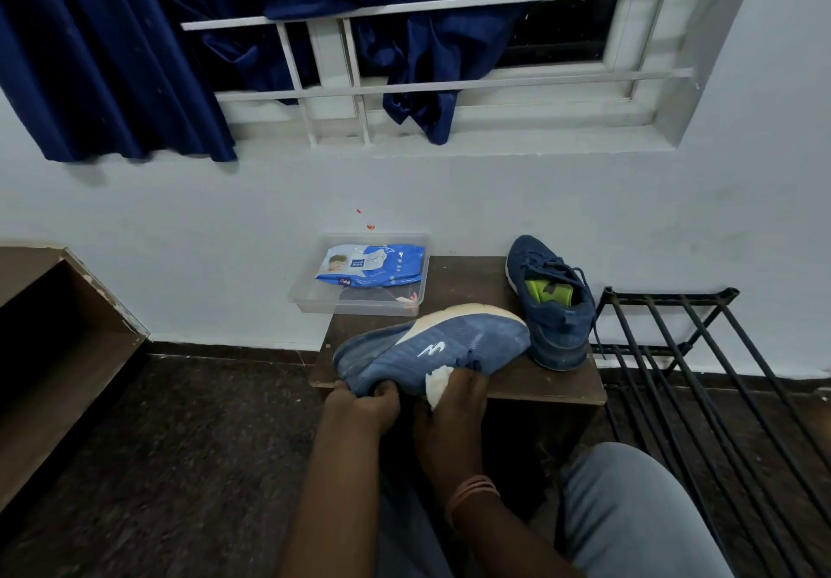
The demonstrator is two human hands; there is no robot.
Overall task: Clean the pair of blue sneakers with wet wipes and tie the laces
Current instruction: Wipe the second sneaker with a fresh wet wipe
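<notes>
Step in hand: wiping 1st sneaker (431, 348), tilted on its side over the stool's (562, 382) front edge. Left hand (364, 406) is gripping the heel end. Right hand (454, 415) is pinching a wet wipe (437, 386) against the upper's side. Next, likely: scrubbing toward the toe w/ steady pressure. 2nd sneaker (551, 303) is waiting upright beside it, laces loose; wipes pack (373, 265) is lying in tray (359, 305) behind.

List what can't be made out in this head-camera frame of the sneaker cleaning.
- Held sneaker: its laces and opening face away from the camera, so their state is hidden.
- Wet wipe: mostly covered by the right hand; its dirtiness can't be judged.
- Left hand: its fingers curl under the heel, out of sight.
- Wipes pack in the clear tray: small print too small to read.
- Second sneaker: far side hidden by its own body.
</notes>
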